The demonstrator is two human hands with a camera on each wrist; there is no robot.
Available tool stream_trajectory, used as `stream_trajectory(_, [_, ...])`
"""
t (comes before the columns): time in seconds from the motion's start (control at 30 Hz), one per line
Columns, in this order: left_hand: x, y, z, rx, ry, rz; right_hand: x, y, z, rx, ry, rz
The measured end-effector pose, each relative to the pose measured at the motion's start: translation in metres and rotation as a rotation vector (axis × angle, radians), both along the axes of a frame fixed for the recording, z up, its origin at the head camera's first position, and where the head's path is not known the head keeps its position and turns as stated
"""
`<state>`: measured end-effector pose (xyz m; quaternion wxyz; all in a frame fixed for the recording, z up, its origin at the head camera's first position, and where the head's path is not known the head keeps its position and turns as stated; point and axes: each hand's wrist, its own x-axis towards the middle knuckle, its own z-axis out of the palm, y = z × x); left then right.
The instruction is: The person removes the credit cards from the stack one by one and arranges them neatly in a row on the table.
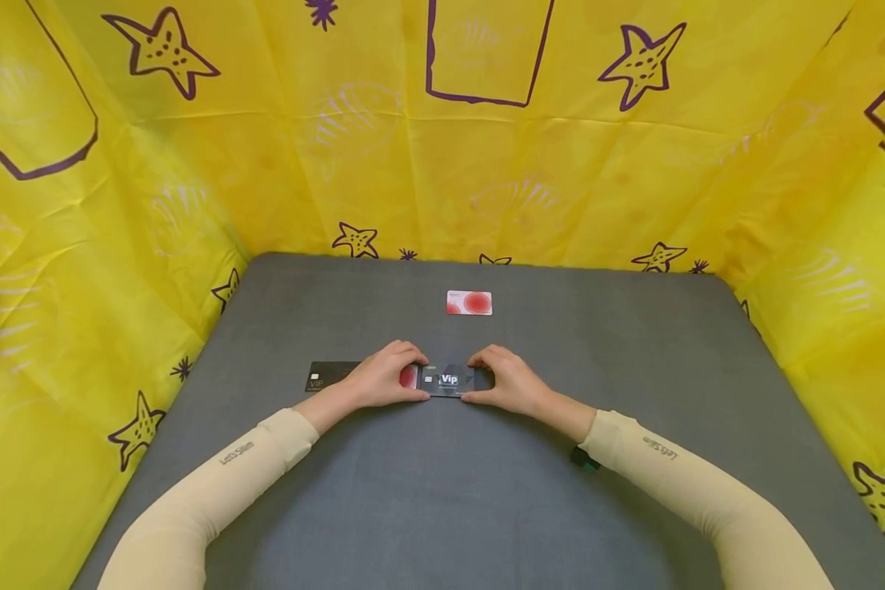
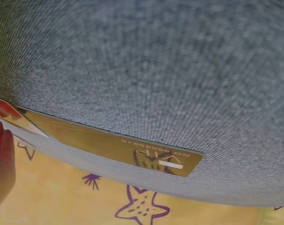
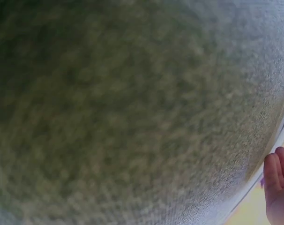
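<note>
So the dark Vip card [image 1: 448, 379] was at the middle of the grey tabletop [image 1: 442, 492], between both hands. The left hand [image 1: 379, 378] had fingers and thumb pinching one end by the near and far edges, and the right hand [image 1: 516, 383] was grasping the other end likewise, probably so the card wouldn't twist out of line. It sat roughly in a row with a black VIP card [image 1: 324, 375] and a red-and-white card [image 1: 409, 377], presumably a deliberate lineup. Another red card [image 1: 469, 303] lay on its own farther back, well apart.

Couldn't tell if the pinched card was flat down or slightly raised. The left hand covered most of that near red-and-white one. The right wrist view was mostly blurry cloth, with the fingers cut off at the edge.
</note>
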<state>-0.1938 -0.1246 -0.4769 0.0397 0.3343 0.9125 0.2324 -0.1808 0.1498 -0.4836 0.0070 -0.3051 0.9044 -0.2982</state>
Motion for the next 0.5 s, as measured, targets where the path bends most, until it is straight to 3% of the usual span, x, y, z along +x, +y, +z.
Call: stream_trajectory(0.5, [-0.0013,-0.0058,-0.003,-0.003,-0.027,-0.005,0.0012,-0.0044,-0.0019,0.027,0.034,0.001])
